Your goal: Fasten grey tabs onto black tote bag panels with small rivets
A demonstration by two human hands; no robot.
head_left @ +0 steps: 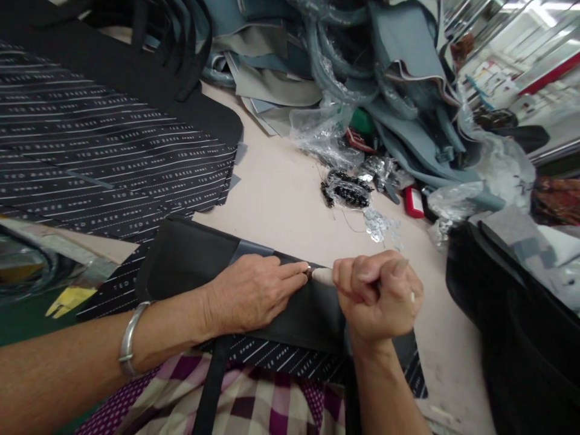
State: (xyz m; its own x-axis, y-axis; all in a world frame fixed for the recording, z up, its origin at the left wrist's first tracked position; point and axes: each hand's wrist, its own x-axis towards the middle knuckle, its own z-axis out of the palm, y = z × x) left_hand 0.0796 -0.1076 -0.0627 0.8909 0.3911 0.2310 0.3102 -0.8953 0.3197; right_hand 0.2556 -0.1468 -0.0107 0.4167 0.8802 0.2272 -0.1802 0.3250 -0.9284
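Observation:
A black bag panel (194, 257) lies across the table's near edge, with striped, lettered lining (267, 355) showing beneath it. My left hand (251, 293) rests on this panel, its fingertips drawn together at a small metal piece (309, 272). The piece's exact kind is too small to make out. My right hand (380, 293) is closed in a fist around a white, tapered tool (322, 276). The tool's tip points left and meets the metal piece beside my left fingertips. Most of its length is hidden inside the fist.
Black striped lining pieces (113, 151) cover the left side. Blue-grey straps and panels (344, 54) are heaped at the back. Plastic bags (326, 133), black small parts (347, 188), silver discs (380, 225) and a red-and-white object (413, 202) lie mid-table. Black pieces (507, 320) stand at right.

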